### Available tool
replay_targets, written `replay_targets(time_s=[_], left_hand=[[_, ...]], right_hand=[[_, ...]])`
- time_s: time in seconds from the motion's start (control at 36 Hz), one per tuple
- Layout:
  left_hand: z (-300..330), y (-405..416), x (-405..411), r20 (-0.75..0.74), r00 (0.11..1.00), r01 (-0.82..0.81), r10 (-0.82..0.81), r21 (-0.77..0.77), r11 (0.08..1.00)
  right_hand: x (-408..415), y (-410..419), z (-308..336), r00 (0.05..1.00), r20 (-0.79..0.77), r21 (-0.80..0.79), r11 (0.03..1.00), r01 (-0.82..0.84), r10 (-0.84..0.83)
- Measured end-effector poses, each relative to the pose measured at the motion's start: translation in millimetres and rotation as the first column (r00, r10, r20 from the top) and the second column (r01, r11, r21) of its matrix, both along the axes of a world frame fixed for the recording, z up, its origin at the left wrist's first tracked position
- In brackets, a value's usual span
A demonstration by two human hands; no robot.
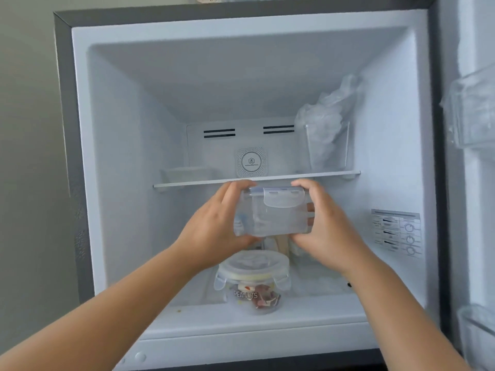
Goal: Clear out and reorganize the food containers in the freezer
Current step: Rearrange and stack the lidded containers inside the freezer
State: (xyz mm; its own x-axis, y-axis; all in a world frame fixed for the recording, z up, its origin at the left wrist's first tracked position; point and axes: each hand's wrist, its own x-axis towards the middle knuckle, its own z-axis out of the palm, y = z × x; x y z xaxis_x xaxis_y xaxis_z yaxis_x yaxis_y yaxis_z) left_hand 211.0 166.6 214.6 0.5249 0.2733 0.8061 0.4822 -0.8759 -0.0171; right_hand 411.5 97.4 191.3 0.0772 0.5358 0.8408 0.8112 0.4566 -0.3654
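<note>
Gripping the clear container (273, 215) by its short ends, my left hand (214, 226) and right hand (326, 223) wrap it. I judge it rigid, light, perhaps frost-slick.

- A clear rectangular container (272, 212) with a snap-lock lid is held level in the air just below the freezer's shelf (257, 179), its latch flap facing the camera.
- A round clear container (253, 282) with a clip lid stands upright on the freezer floor (308, 303); it is printed "PEANUTS" and holds wrapped items.
</note>
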Motion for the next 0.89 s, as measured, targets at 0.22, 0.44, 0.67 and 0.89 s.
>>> replay_targets(time_s=[0.22,0.44,0.67,0.89], left_hand=[[2.5,-1.3,43.8,-0.154,0.986,0.029,-0.061,-0.199,0.98],[2.1,7.6,83.8,-0.167,0.974,0.083,-0.15,-0.351,0.933],[3.8,16.9,109.1,-0.168,0.974,0.072,-0.155,-0.419,0.905],[-2.5,24.3,124.9,-0.15,0.979,0.056,-0.14,-0.46,0.886]], right_hand=[[22.9,-2.2,-19.6,0.949,0.106,0.1,0.952,0.288,-0.298],[41.3,2.0,-34.1,0.909,0.083,0.027,0.913,0.408,-0.409],[51.0,3.7,-44.7,0.903,0.008,-0.091,0.899,0.429,-0.43],[47.5,5.2,-53.1,0.82,0.154,-0.204,0.794,0.573,-0.552]])
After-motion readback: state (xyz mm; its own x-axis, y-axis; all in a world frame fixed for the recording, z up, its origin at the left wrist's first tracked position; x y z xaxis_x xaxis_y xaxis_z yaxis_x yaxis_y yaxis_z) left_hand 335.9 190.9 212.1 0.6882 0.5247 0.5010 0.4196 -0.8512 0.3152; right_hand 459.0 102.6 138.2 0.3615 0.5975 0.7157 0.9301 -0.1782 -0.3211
